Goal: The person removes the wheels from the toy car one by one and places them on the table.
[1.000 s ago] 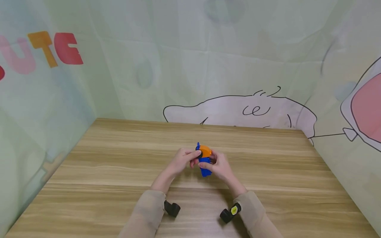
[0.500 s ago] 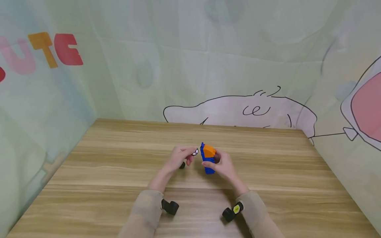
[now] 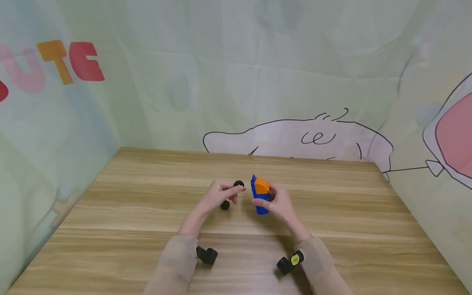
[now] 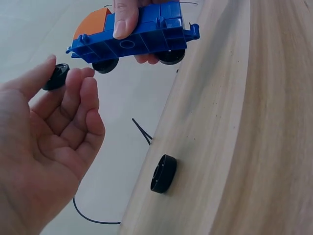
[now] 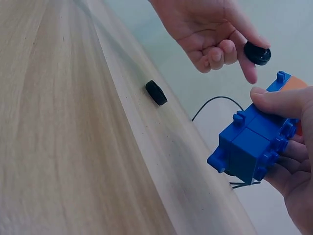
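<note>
My left hand (image 3: 218, 196) pinches a small black toy wheel (image 4: 58, 77) between thumb and forefinger, its other fingers loosely bent. Just to the right, my right hand (image 3: 279, 203) grips a blue toy vehicle (image 5: 252, 142) with an orange part (image 3: 261, 186) at its far end. In the left wrist view the vehicle is tilted on its side, showing a ribbed underside (image 4: 128, 44). Black wheels (image 4: 106, 65) sit along its lower edge there. A gap separates the pinched wheel from the vehicle. Another black wheel (image 3: 225, 205) stands on its tread on the table, near my left hand.
The wood-grain table (image 3: 155, 176) reaches back to a pale fabric backdrop (image 3: 228, 82) with cartoon drawings. Backdrop cloth also borders the table on the left and right. Black cameras (image 3: 208, 256) are strapped at both wrists.
My left hand has drawn away leftward from the vehicle with the wheel and turned it. My right hand has shifted slightly right with the vehicle. The wheel on the table has come into view.
</note>
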`<act>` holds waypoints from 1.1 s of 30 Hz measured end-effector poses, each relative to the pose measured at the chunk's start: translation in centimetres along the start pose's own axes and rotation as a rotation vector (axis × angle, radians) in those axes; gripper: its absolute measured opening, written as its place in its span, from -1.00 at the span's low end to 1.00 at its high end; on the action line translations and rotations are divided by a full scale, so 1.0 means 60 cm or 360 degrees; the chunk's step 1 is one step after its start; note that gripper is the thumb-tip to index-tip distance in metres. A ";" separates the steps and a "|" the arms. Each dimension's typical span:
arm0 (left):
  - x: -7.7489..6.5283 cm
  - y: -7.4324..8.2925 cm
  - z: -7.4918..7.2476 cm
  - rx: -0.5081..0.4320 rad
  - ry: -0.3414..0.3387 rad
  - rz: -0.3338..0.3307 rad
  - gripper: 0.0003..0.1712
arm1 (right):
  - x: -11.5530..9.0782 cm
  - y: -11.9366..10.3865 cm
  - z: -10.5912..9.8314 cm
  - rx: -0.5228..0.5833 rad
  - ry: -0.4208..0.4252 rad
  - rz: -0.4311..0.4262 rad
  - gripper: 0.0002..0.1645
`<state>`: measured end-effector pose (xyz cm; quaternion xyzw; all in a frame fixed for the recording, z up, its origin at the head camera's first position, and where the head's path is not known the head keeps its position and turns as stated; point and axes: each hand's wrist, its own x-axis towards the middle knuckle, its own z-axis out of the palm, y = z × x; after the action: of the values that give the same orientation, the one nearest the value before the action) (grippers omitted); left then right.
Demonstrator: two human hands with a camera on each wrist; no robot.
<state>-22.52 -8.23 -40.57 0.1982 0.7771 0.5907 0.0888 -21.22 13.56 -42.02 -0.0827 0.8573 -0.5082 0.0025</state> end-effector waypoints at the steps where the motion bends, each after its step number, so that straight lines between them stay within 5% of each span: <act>1: 0.000 -0.001 0.000 0.0033 0.0005 -0.0011 -0.52 | 0.000 0.001 0.000 -0.0003 -0.0001 -0.0002 -0.45; 9: -0.002 -0.007 0.000 0.0133 0.0034 -0.0096 -0.75 | 0.002 0.007 -0.002 -0.0021 -0.0025 -0.0008 -0.46; 21: 0.001 -0.029 0.004 0.0426 0.0299 -0.0205 -0.59 | 0.004 0.006 -0.004 -0.0046 -0.0020 0.0014 -0.43; 33: 0.001 -0.041 0.007 0.0591 0.0225 -0.0406 -0.54 | 0.005 0.007 -0.003 -0.0073 -0.0020 0.0055 -0.43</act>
<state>-22.92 -8.39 -43.02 0.0695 0.8955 0.4339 0.0701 -21.60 13.88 -42.28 -0.0710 0.8699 -0.4878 0.0149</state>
